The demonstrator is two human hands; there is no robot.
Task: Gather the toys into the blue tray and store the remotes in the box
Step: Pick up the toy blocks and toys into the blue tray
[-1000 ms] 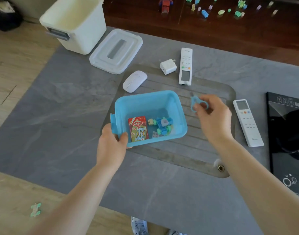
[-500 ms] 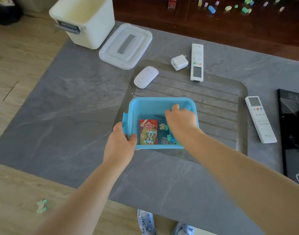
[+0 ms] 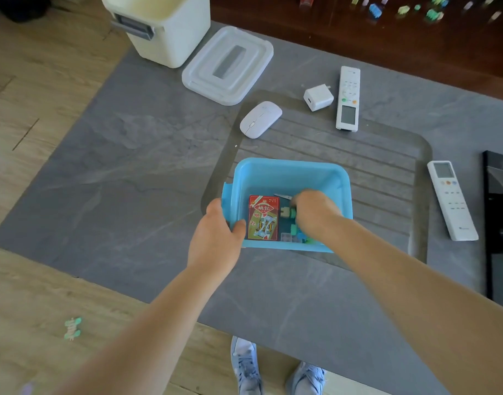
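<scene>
From the head camera we are looking down at the blue tray (image 3: 290,173), a light blue plastic tub with rounded corners and a small lug on its left wall, sitting on a ribbed grey mat (image 3: 387,178) on the grey stone-look table (image 3: 130,172). Our left hand (image 3: 216,238) is gripping the tray's near left corner, thumb curled over the rim. Our right hand (image 3: 315,212) is reaching down inside the tray, fingers curled among the toys; whether it is holding anything we cannot tell. A thin metal tip of the scissors (image 3: 283,197) is poking out just beside that hand. In the tray a red card box (image 3: 263,218) with Chinese characters is lying flat, touching green and blue toy blocks (image 3: 291,223). Two white remotes are lying outside: one (image 3: 348,98) at the mat's far edge beside a white charger (image 3: 318,97), the other (image 3: 451,199) off the mat's right edge, near a black panel (image 3: 498,223). A white mouse (image 3: 260,119) is sitting at the mat's far left corner. The white box (image 3: 164,27) is standing open at the table's far left corner, its lid (image 3: 227,64) lying flat just beside it. The table's left half is showing bare surface. A green toy (image 3: 72,328) is lying on the wooden floor (image 3: 30,95).
</scene>
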